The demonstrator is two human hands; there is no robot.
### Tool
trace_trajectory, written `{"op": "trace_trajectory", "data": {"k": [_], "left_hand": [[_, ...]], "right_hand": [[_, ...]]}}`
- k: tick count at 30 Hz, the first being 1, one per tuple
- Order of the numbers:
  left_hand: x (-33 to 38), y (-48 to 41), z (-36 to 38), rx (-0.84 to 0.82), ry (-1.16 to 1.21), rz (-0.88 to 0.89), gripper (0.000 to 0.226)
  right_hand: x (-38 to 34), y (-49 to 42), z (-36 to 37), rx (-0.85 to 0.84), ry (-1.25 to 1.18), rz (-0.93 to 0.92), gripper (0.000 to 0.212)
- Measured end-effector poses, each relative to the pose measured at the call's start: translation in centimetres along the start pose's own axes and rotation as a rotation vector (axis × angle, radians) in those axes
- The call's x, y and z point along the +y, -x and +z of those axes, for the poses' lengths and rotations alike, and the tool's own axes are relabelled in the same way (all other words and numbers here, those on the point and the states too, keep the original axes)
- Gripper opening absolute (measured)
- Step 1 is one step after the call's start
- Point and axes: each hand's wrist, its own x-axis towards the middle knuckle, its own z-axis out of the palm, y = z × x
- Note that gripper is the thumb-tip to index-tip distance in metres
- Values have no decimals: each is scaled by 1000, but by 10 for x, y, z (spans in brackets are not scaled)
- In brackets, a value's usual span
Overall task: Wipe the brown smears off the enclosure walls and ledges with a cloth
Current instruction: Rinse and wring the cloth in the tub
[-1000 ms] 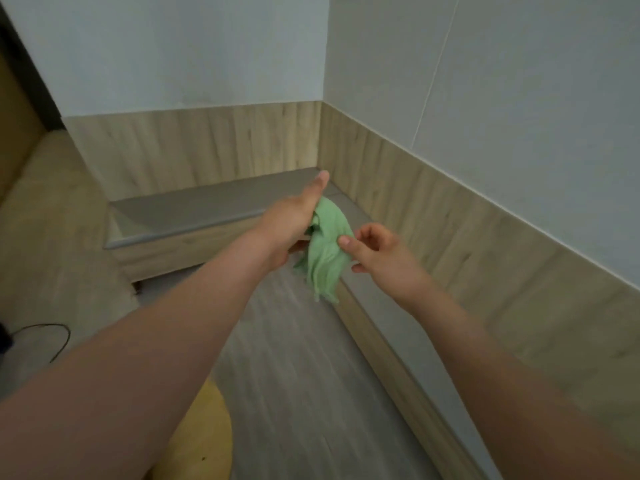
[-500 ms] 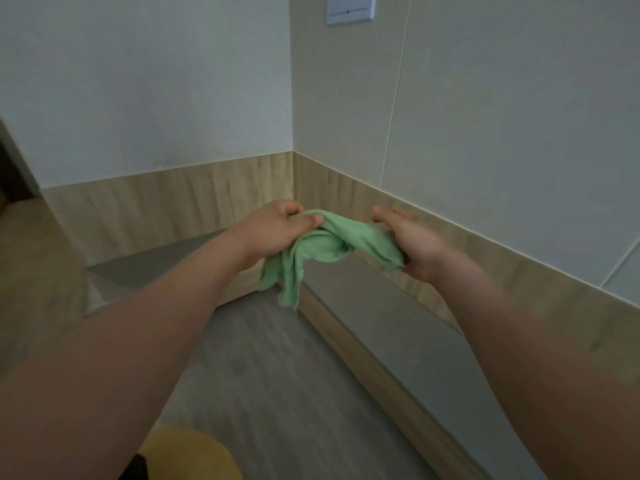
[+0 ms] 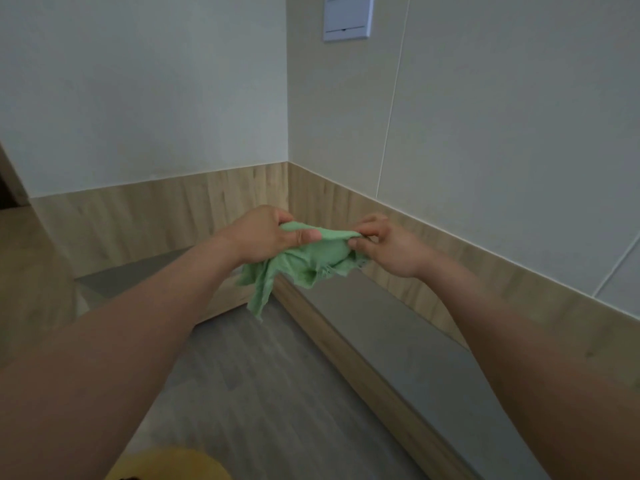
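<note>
A green cloth is held in the air between both hands, in front of the corner, above the grey ledge; its left end is gripped by the left hand, thumb curled over it; its right edge is pinched by the right hand; a loose tail is left hanging below; a white panel is seen on the wall.

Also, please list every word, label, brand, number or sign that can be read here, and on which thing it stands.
None can be read.
The white plate on the wall shows only plain lines, no legible lettering.
The green cloth bears no visible print or tag.
</note>
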Motion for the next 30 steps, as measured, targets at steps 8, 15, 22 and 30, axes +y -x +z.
{"op": "trace_trajectory", "data": {"k": [8,15,22,30], "left_hand": [[-25,-15,16,25,-126,23,31],[-47,-26,-2,-33,-417,118,17],[-58,-13,-29,-61,-409,-56,88],[-68,-3,-22,-581,411,-213,38]], "right_hand": [[11,-6,-3,90,-234,240,10],[37,-3,-15,54,-235,247,18],[69,-1,-33,60,-623,257,10],[77,-2,-22,82,-985,302,21]]}}
